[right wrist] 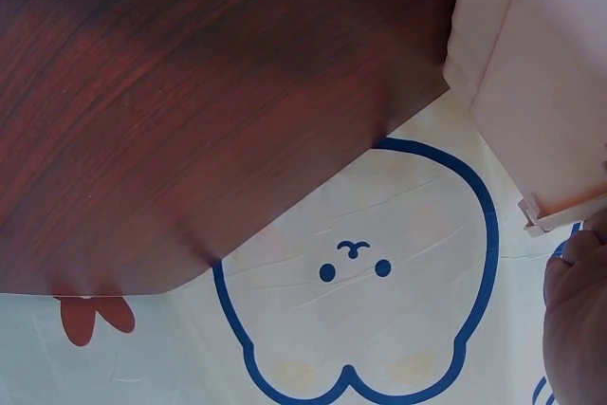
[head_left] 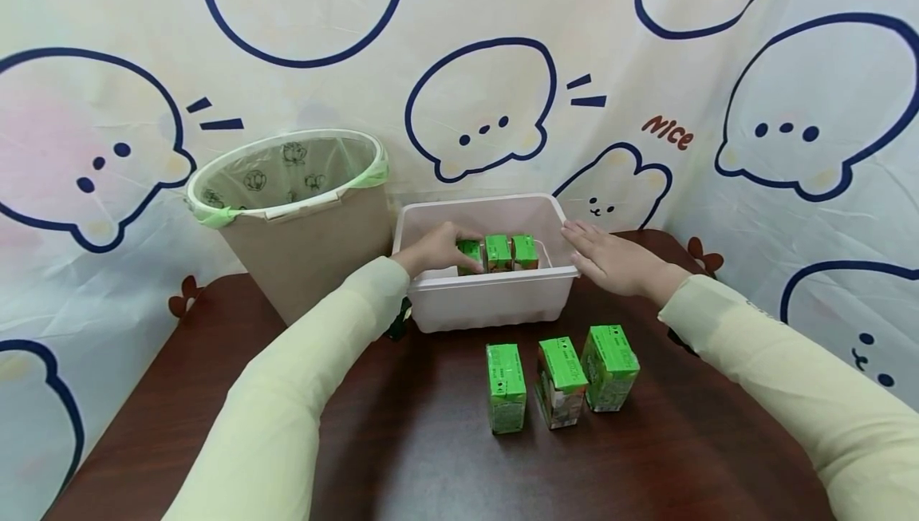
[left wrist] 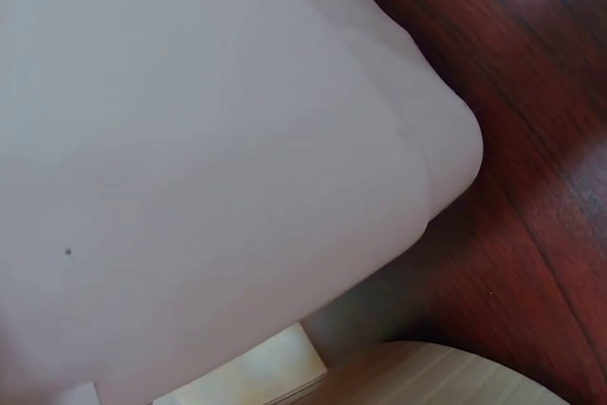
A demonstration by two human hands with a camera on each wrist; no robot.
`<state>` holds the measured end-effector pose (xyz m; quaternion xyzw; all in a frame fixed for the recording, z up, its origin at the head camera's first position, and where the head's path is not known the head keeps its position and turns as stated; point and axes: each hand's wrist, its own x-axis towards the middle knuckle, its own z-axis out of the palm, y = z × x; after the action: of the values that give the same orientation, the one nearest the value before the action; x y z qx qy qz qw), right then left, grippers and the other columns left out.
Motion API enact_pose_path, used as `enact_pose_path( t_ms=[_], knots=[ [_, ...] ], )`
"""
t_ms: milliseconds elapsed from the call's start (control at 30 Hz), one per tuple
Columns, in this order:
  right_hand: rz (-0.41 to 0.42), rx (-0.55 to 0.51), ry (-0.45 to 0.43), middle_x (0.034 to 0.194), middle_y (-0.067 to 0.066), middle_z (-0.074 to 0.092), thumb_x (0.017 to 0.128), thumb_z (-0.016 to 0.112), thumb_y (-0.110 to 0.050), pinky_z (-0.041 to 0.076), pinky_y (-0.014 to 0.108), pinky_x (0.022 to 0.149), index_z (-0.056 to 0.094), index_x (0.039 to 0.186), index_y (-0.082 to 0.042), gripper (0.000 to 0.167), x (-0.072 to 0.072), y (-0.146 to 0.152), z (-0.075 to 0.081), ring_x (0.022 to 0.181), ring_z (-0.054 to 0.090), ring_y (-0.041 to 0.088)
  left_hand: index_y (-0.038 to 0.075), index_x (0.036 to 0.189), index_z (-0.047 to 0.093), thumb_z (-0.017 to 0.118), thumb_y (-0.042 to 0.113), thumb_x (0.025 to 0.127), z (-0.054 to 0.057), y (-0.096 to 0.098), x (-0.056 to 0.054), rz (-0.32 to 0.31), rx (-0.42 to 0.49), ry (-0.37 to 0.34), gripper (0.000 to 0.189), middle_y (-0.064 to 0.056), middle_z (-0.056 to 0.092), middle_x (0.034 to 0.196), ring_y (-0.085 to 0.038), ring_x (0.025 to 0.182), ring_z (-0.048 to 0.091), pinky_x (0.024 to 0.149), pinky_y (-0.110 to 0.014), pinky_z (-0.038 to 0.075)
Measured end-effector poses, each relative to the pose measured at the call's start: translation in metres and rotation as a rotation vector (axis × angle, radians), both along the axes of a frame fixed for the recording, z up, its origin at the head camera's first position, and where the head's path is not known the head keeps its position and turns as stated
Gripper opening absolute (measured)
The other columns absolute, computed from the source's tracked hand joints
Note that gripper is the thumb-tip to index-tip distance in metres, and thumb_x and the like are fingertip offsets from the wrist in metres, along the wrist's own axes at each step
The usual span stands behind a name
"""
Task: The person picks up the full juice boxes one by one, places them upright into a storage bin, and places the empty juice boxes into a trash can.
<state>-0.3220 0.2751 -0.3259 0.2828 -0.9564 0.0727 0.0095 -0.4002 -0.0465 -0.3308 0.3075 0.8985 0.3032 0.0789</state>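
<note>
In the head view a pale pink plastic bin [head_left: 488, 301] stands at the back of the table. Three small green-topped drink cartons stand in a row inside it. My left hand [head_left: 439, 250] reaches over the front left of the bin and grips the leftmost carton [head_left: 470, 256] between thumb and fingers. Beside it are the middle carton [head_left: 498, 253] and the right carton [head_left: 525, 251]. My right hand [head_left: 610, 262], fingers straight, rests against the bin's right rim. The left wrist view shows only the bin's outer wall [left wrist: 209, 158]; that hand is hidden there.
Three more green cartons stand on the dark wood table [head_left: 424, 441] in front of the bin: a left one [head_left: 506, 389], a middle one [head_left: 562, 384] and a right one [head_left: 610, 368]. A tall beige trash can [head_left: 323, 254] with a green liner stands left of the bin. Patterned cloth [head_left: 488, 106] hangs behind.
</note>
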Motion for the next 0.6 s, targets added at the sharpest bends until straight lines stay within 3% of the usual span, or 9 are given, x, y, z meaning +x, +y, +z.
enact_pose_path(
  t_ms=[233,600],
  knots=[
    [0.002,0.016,-0.011,0.16,0.016,0.013,0.105,0.029,-0.045,0.013,0.054,0.115,0.016,0.155,-0.006,0.066,0.0003,-0.0008,0.0011,0.146,0.008,0.035,0.008,0.131,0.062,0.082,0.021,0.08,0.0029,-0.0009,0.0005,0.023,0.01,-0.074,0.056,-0.006,0.059,0.133,-0.02,0.129,0.047,0.103,-0.035,0.041],
    [-0.006,0.01,-0.009,0.16,0.015,0.013,0.104,0.029,-0.047,0.014,0.054,0.114,0.017,0.155,-0.007,0.066,0.0008,-0.0008,0.0005,0.146,0.009,0.034,0.007,0.13,0.063,0.079,0.02,0.083,0.0058,-0.0022,0.0031,0.014,0.019,-0.077,0.051,-0.007,0.06,0.133,-0.021,0.129,0.047,0.104,-0.036,0.04]
  ],
)
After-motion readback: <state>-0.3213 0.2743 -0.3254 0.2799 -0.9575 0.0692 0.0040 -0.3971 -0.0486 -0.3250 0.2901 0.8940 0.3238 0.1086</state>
